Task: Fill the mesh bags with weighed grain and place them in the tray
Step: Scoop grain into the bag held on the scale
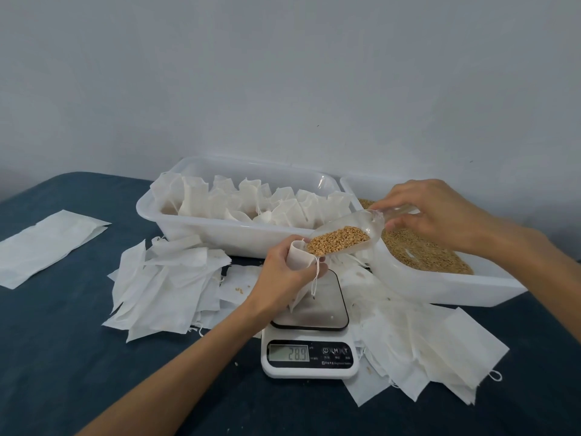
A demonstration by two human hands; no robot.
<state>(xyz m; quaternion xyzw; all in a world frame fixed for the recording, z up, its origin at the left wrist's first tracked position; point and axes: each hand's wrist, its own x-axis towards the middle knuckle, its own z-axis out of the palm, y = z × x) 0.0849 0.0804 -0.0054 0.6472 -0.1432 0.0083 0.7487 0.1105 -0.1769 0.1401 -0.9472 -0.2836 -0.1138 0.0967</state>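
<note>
From my head camera, my left hand (pixel 284 264) is curled round the neck of a white mesh bag (pixel 298 258), holding its mouth open; the bag hangs down from my fingers with its lower end on the scale (pixel 309 341), and its drawstring (pixel 315 280) dangles just below my thumb side. My right hand (pixel 432 212) pinches the handle of a clear plastic scoop (pixel 349 229), whose body slopes down and leftward from my fingers until its lip touches the bag's mouth at my left hand. A heap of golden grain (pixel 338 240) sits in the lower half of the scoop, right beside my left thumb.

Under my right hand and wrist lies a white tub of loose grain (pixel 421 253), its near wall tilted toward me. Beyond my left hand, farther from me, stands the white tray (pixel 201 229), holding filled bags (pixel 251 199) standing upright in rows. Directly beneath my left hand is the scale's dark platform, and nearer to me than that hand its display (pixel 289 353) reads 28.9.

To the left of my left forearm a loose pile of empty bags (pixel 163 291) is spread over the dark blue tabletop (pixel 63 357), with one flat sheet-like packet (pixel 47 243) well apart farther left. Below my right forearm, more empty bags (pixel 424 347) fan out beside the scale. A few stray grains (pixel 243 290) lie on the bags just left of my left wrist.
</note>
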